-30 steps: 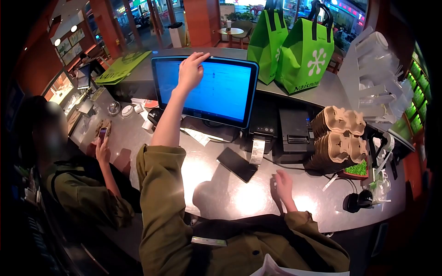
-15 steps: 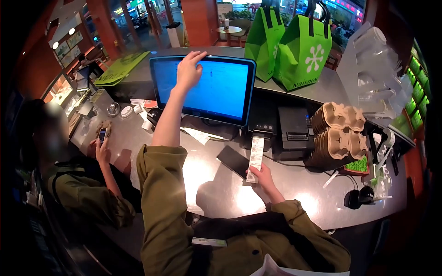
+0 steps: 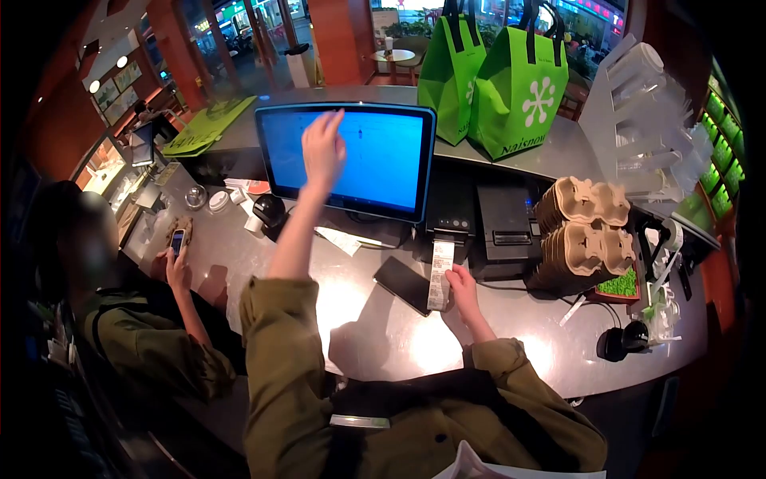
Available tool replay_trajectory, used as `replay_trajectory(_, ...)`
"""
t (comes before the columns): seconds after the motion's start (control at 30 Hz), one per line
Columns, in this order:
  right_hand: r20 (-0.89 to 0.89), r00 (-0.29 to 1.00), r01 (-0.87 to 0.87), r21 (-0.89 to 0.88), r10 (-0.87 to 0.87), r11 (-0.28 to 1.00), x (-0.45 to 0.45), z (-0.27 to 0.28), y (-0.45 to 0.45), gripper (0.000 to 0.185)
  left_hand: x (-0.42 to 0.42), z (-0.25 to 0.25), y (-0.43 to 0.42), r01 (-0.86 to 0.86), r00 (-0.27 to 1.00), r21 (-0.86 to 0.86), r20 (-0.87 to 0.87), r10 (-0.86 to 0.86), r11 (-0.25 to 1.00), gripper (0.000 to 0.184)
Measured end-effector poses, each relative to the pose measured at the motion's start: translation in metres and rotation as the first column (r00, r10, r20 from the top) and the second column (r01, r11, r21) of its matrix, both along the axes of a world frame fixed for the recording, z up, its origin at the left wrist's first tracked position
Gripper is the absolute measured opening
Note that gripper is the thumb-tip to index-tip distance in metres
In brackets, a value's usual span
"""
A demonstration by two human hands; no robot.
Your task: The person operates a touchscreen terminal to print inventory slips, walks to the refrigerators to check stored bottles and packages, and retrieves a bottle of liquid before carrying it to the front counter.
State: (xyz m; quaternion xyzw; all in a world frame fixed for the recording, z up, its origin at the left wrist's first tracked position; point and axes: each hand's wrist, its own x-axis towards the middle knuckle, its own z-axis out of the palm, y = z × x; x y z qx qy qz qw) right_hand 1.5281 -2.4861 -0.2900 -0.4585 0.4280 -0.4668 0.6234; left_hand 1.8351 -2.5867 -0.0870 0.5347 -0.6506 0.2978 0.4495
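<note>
A long white printed paper strip (image 3: 440, 278) from a black boxy printer (image 3: 452, 209) is met by the right hand (image 3: 465, 295), fingers bunched, any pinch unclear; the left hand (image 3: 322, 153) is raised, fingers together, before a wide blue-lit screen (image 3: 387, 164).

One head-worn camera looks forward and steeply down over the counter (image 3: 511, 363) from close above.

The left hand (image 3: 323, 152) has lowered from the monitor (image 3: 379, 164); the right hand (image 3: 464, 294) has reached the lengthened receipt (image 3: 440, 274)
</note>
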Motion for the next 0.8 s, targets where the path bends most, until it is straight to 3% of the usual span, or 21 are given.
replay_trajectory(0.17, -0.016, 0.999, 0.035, -0.019, -0.035, 0.999, 0.0, -0.014, 0.001, 0.028, -0.013, -0.092, 0.034, -0.141, 0.988, -0.007, -0.069, 0.141, 0.99, 0.047)
replay_trajectory(0.43, 0.049, 0.999, 0.014, -0.005, -0.014, 1.0, 0.004, -0.002, 0.009, 0.025, -0.027, -0.079, 0.032, -0.238, 0.97, 0.133, -0.02, 0.243, 0.962, 0.059)
replay_trajectory(0.8, 0.029, 0.999, 0.02, 0.01, -0.021, 1.0, 0.007, -0.018, 0.013, 0.024, -0.046, -0.081, 0.028, -0.135, 0.99, 0.027, -0.039, 0.136, 0.99, 0.054)
